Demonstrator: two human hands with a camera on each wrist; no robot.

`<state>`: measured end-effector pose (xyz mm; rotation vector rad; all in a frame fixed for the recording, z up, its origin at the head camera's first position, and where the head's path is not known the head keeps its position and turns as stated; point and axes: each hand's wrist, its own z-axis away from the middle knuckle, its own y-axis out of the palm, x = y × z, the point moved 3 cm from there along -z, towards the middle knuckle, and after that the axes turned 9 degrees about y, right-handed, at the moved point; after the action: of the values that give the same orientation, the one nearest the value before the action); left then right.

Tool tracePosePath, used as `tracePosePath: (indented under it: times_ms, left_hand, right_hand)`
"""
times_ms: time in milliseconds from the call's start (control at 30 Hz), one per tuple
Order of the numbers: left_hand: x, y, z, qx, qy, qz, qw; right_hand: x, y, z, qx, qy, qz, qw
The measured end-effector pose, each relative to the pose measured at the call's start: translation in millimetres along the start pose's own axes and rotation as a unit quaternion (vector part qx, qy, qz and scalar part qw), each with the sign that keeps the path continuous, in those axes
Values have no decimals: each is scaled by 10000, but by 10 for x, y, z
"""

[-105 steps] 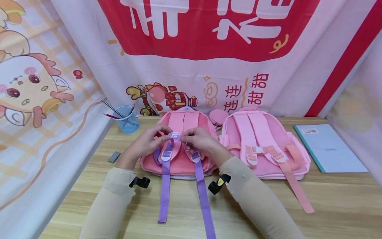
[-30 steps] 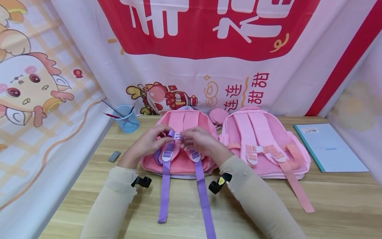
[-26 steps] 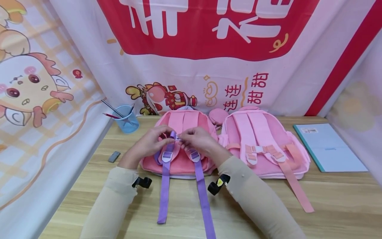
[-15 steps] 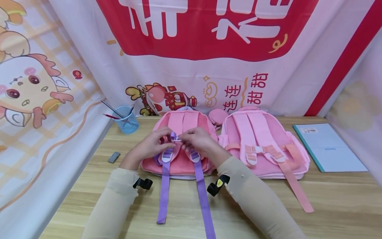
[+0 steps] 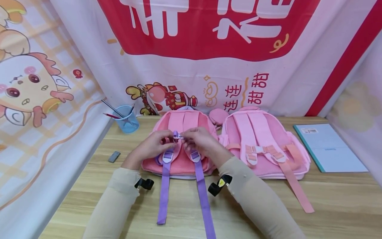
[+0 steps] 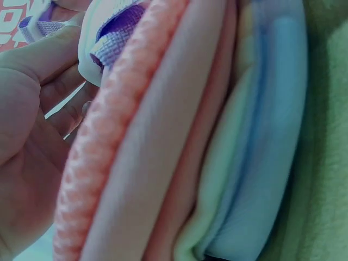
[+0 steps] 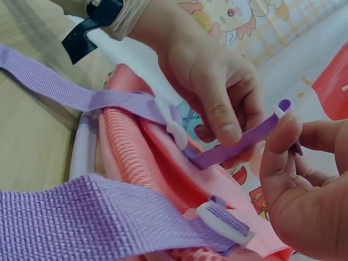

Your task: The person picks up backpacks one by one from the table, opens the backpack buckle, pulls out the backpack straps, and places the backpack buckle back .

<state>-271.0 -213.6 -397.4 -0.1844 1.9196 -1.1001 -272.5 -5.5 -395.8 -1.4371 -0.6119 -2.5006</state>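
A pink backpack [image 5: 161, 124] lies with its shoulder straps facing up, and two purple webbing tails hang toward me. Between my hands, a short purple strap [image 7: 209, 156] runs up to a small white buckle [image 5: 179, 136]. My right hand [image 5: 199, 141] pinches the buckle end between thumb and fingers, partly hiding it. With thumb over the webbing and fingers beneath, my left hand [image 5: 153, 145] holds the same purple strap. White adjusters, one of them a ladder-lock buckle [image 7: 225, 223], sit lower on the shoulder straps. The left wrist view mostly shows the bag's edge.
To the right lies a second pink backpack [image 5: 271, 124] with its chest strap fastened. Beyond it is a light blue notebook [image 5: 331, 149]. A blue pen cup [image 5: 128, 122] and a grey eraser-like block [image 5: 114, 157] stand left. A round pink pouch [image 5: 219, 117] sits between the bags.
The white buckle, earlier flat between both hands, is now tilted, with purple webbing looped up beside it. My left hand has shifted slightly right and down, its thumb lower.
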Motion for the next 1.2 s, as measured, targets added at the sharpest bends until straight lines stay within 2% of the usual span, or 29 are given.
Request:
tracePosePath:
  times_ms: [300, 467, 600, 700, 833, 1000, 1200]
  left_hand:
    - [32, 55, 0, 111, -160, 133, 9997]
    - [62, 82, -11, 132, -89, 112, 9998]
    - [68, 80, -2, 110, -93, 156, 9998]
    - [56, 60, 20, 80, -229, 158, 9996]
    - [3, 5, 48, -117, -321, 225, 9992]
    - [-132, -58, 18, -478, 8, 430, 9979]
    - [-265, -97, -33, -733, 428, 210, 9962]
  right_hand:
    - [57, 6, 65, 54, -112, -191, 9997]
    - [100, 14, 134, 79, -196, -207, 9996]
    - [110, 14, 165, 95, -245, -95, 9996]
    - [105, 10, 165, 81, -219, -66, 9997]
    - [97, 2, 156, 91, -180, -72, 9998]
    - [91, -21, 152, 21, -177, -7, 9998]
    - [70, -40, 143, -15, -136, 43, 9999]
